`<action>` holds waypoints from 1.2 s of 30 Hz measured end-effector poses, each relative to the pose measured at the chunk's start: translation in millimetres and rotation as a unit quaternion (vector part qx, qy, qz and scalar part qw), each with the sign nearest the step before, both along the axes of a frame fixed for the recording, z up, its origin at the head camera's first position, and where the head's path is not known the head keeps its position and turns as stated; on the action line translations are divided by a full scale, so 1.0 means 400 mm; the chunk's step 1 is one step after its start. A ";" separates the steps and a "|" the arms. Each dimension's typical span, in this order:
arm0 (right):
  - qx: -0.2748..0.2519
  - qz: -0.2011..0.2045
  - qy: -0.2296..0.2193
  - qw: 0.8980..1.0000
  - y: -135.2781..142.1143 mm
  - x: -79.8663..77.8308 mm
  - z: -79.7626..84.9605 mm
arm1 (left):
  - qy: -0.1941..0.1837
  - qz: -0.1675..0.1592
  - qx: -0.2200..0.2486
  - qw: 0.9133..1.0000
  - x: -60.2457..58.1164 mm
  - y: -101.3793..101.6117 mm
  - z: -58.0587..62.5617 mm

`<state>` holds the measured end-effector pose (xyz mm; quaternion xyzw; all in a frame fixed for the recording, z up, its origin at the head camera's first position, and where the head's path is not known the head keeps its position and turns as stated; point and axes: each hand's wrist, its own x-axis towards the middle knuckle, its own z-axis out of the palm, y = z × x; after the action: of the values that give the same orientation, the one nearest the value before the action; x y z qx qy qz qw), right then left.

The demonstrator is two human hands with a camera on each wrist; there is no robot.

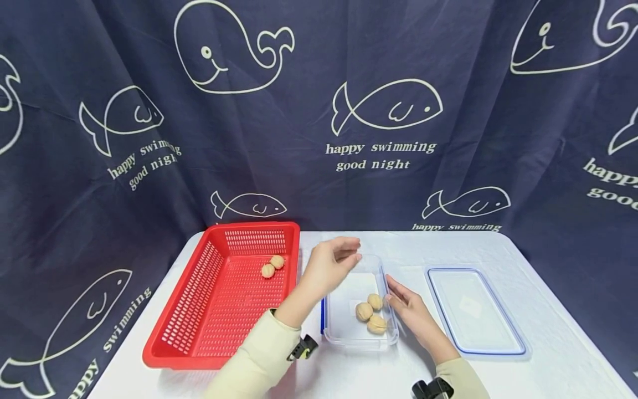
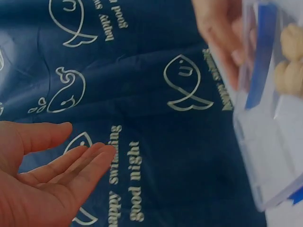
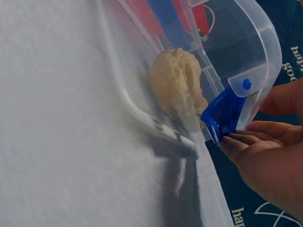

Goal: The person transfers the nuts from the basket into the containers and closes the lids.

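A clear plastic food container (image 1: 344, 332) with blue latches holds three walnuts (image 1: 364, 311), grouped near its front right. My left hand (image 1: 331, 266) hovers over the container's back left part. Its fingers are extended and apart from the thumb, with nothing between them in the left wrist view. My right hand (image 1: 411, 310) holds the container's right side. In the right wrist view its fingers (image 3: 246, 144) touch a blue latch (image 3: 225, 113), while the thumb lies at the rim, partly hidden. Two more walnuts (image 1: 272, 266) lie in the red basket (image 1: 219, 360).
The red basket stands left of the container, beneath my left forearm. A clear lid (image 1: 490, 318) with a blue seal lies flat at the right. A white cloth (image 1: 543, 293) covers the table, and a dark blue printed curtain (image 1: 309, 183) hangs behind it.
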<state>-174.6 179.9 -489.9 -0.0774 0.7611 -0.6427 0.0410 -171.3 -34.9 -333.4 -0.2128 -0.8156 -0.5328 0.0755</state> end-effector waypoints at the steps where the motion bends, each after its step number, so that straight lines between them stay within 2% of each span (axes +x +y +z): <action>1: -0.001 0.000 0.000 1.000 0.000 0.000 0.000 | 0.003 0.003 0.002 1.000 -0.005 -0.007 0.009; 4: 0.000 -0.001 -0.002 1.000 0.001 -0.001 0.000 | 0.008 0.013 0.014 1.000 -0.025 -0.029 0.029; 8: 0.001 -0.003 -0.005 1.000 0.001 0.000 0.000 | 0.020 0.026 0.063 0.997 -0.058 -0.067 0.042; 14: 0.001 -0.005 -0.007 1.000 -0.001 0.002 0.001 | 0.034 0.071 0.125 0.989 -0.108 -0.141 0.041; 18: 0.002 -0.005 -0.008 1.000 0.000 0.002 0.003 | 0.032 0.097 0.133 0.986 -0.139 -0.191 0.032; 24: 0.004 -0.005 -0.005 1.000 0.001 0.002 0.002 | 0.018 0.122 0.130 0.984 -0.184 -0.258 -0.017; 32: 0.003 -0.004 -0.006 1.000 0.001 0.002 0.002 | -0.037 0.163 0.139 0.976 -0.235 -0.334 -0.099; 36: 0.004 -0.004 -0.011 1.000 0.002 0.001 0.004 | -0.056 0.174 0.127 0.975 -0.254 -0.367 -0.137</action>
<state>-174.2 180.6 -488.3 -0.0673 0.7632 -0.6409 0.0477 -273.0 -181.7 -388.2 -0.0262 -0.7689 -0.6217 0.1472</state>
